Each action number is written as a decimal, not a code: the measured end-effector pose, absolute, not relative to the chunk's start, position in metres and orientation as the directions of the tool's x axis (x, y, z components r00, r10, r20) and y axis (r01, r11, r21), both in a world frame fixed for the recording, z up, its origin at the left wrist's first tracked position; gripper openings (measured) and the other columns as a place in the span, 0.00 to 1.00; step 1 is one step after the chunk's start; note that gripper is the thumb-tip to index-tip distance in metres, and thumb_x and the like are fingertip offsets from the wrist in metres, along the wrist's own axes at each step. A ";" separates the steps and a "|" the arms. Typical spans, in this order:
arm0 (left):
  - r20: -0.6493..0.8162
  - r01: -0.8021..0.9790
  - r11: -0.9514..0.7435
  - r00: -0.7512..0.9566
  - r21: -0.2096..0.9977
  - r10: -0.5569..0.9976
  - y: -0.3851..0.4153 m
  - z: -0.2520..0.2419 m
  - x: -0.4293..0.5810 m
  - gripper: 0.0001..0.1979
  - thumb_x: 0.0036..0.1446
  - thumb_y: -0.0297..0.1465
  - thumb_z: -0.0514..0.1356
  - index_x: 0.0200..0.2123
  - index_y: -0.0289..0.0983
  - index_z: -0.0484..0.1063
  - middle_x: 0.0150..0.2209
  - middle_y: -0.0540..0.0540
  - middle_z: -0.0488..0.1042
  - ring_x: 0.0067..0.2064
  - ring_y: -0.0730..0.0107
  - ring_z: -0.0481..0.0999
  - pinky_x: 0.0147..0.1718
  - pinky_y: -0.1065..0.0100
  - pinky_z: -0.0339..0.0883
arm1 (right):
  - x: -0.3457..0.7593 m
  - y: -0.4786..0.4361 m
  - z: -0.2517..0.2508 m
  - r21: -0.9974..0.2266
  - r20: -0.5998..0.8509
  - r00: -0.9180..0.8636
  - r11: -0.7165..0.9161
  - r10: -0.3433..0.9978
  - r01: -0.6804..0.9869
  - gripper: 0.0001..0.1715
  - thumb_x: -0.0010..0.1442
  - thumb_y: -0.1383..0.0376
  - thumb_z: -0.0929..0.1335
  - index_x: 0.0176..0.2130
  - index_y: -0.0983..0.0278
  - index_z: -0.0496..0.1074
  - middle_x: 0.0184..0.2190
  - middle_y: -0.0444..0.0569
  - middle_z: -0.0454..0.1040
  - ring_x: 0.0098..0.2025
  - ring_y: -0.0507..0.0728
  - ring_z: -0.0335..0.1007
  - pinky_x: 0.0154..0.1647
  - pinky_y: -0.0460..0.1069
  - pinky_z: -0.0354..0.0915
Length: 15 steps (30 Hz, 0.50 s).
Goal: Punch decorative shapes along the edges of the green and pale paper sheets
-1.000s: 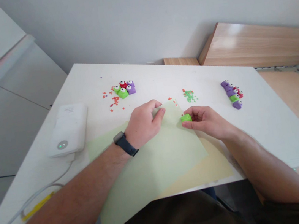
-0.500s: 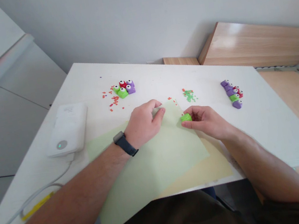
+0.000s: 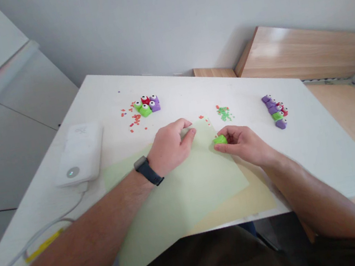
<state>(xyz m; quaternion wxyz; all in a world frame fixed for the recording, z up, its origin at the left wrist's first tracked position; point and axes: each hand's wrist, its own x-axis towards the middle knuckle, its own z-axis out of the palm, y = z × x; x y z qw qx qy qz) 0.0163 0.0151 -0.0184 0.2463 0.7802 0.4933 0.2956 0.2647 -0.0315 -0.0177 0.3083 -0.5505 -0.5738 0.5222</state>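
Observation:
My left hand (image 3: 169, 148) pinches the top edge of a pale green paper sheet (image 3: 183, 205), which lies over a cream paper sheet (image 3: 247, 198). My right hand (image 3: 243, 143) grips a small green craft punch (image 3: 220, 140) at that sheet's right edge, its underside hidden by my fingers. Red paper confetti (image 3: 134, 120) lies beside a cluster of green, red and purple eyed craft punches (image 3: 147, 106). Green confetti (image 3: 224, 113) sits above my right hand, and a row of similar punches (image 3: 276, 112) stands farther right.
All this rests on a white table (image 3: 322, 158). A white power bank (image 3: 80, 154) with a grey cable (image 3: 49, 226) lies to the left, near a yellow strip (image 3: 44, 246). Light wooden boards stand beyond the table's far right corner.
The pale green sheet's lower right corner has shifted slightly rightward. Both hands stay almost where they were, with the green punch still in my right hand.

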 end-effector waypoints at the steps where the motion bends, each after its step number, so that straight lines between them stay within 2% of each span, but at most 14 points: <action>1: 0.217 0.625 -0.390 0.337 0.676 0.916 0.015 -0.018 0.016 0.13 0.68 0.40 0.59 0.46 0.37 0.78 0.35 0.48 0.82 0.30 0.66 0.73 0.34 0.64 0.63 | 0.264 -0.032 -0.018 -0.940 -0.221 -0.202 -0.153 0.954 0.306 0.22 0.56 0.49 0.79 0.41 0.61 0.78 0.35 0.47 0.81 0.35 0.57 0.75 0.36 0.51 0.70; 15: 0.186 0.635 -0.369 0.337 0.679 0.923 0.015 -0.019 0.017 0.14 0.68 0.40 0.59 0.47 0.37 0.78 0.40 0.45 0.84 0.35 0.63 0.77 0.40 0.64 0.68 | 0.264 -0.032 -0.024 -0.928 -0.187 -0.182 -0.113 0.965 0.354 0.21 0.58 0.49 0.79 0.41 0.61 0.78 0.33 0.45 0.79 0.31 0.55 0.71 0.33 0.51 0.67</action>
